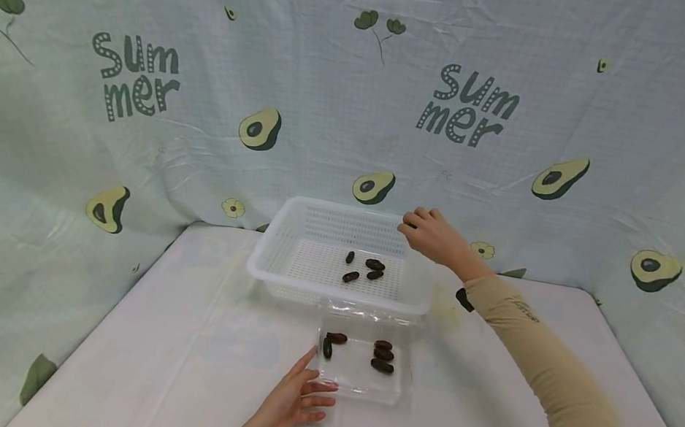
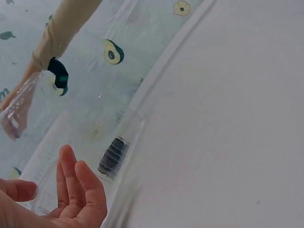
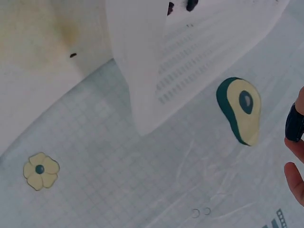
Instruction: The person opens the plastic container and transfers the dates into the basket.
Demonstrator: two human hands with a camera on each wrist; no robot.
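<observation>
Above the back right corner of a white plastic basket (image 1: 265,250), my right hand (image 1: 429,234) is raised. It pinches a dark brown date (image 3: 294,124) between thumb and fingers, seen at the edge of the right wrist view. Several more dates (image 1: 351,276) lie spread on the basket's floor. In front of the basket stands a clear plastic box (image 1: 350,384) with two dates (image 1: 327,348) at its left and three dates (image 1: 383,355) lined up at its right. My left hand (image 1: 290,405) is at the box's front left corner, fingers spread and relaxed, fingertips overlapping its rim.
A white cloth-covered table (image 1: 212,371) carries both containers. Behind and beside it hangs a pale curtain (image 1: 336,80) printed with avocados and lettering, close behind the basket. The box's raised clear lid (image 1: 367,312) reaches the basket's front wall. My right sleeve crosses over the table's right side.
</observation>
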